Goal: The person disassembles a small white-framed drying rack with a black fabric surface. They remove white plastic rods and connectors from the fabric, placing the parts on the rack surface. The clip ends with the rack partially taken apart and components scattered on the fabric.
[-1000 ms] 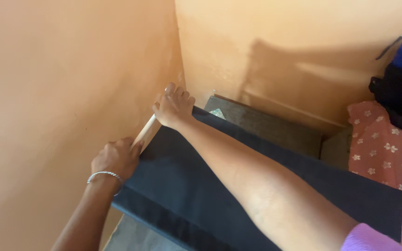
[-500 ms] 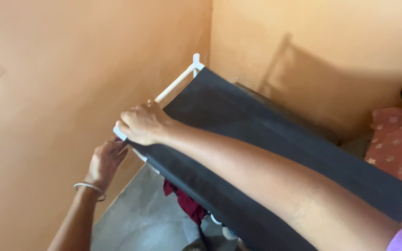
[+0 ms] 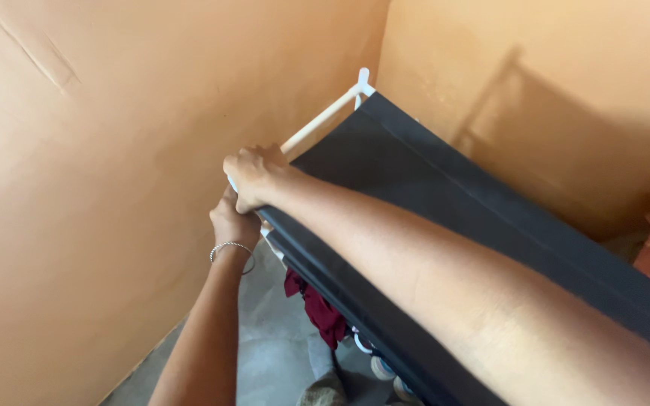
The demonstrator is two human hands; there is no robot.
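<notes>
Right hand [image 3: 256, 174] closed on near-left corner of black fabric shelf [image 3: 423, 188]; left hand [image 3: 232, 222] just beneath it, grip hidden, near the white rod [image 3: 317, 125].

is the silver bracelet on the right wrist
No, the thin silver bracelet circles the wrist of the left hand; the right hand has none.

Both forearms are bare, and the left wrist wears a thin silver bangle [image 3: 229, 247].
</notes>
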